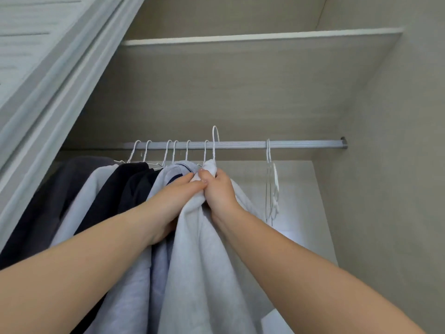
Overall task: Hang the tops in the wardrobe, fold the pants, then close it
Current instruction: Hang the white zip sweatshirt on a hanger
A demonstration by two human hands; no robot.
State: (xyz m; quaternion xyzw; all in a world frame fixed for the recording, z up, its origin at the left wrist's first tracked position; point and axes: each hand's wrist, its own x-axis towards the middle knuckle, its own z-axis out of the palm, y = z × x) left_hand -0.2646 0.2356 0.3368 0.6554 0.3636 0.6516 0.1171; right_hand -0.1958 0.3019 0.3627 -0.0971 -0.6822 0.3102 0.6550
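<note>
Gripping the pale grey top point(204, 249) at its collar with both my left hand point(177, 196) and right hand point(218, 189), white hanger hook point(214, 141) poking above the rail point(240, 144).

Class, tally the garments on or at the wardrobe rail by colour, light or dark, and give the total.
Light (pale grey or white): 3, the one between the dark ones, the one with a dark collar stripe, and the white top gripped by both the left hand and the right hand.
Dark: 3.
Total: 6
</note>
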